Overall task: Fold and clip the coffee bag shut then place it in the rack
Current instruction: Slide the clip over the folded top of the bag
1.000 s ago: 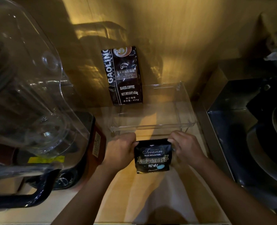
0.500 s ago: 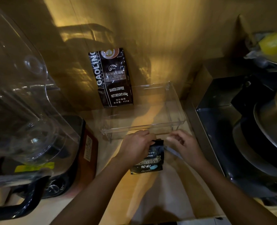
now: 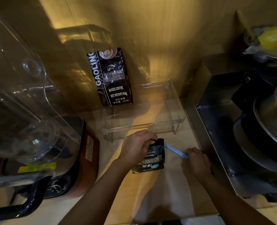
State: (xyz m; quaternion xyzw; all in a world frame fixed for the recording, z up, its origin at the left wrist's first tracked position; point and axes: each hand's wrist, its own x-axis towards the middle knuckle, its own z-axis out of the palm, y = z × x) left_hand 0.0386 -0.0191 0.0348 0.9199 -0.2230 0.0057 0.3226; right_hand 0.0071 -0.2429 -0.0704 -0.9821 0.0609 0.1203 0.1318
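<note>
A small black coffee bag with white and gold print lies on the wooden counter. My left hand pinches its folded top edge from the left. My right hand holds one end of a long pale blue clip, whose other end points at the bag's top right corner. The clear acrylic rack stands just behind the bag, against the wall.
A large black GAOLING coffee bag stands in the rack's left end. A blender with a clear jug fills the left side. A steel box with dark cookware borders the counter on the right.
My right hand let go of the bag and took hold of the blue clip. My left hand moved over the bag's top, keeping the fold pressed.
</note>
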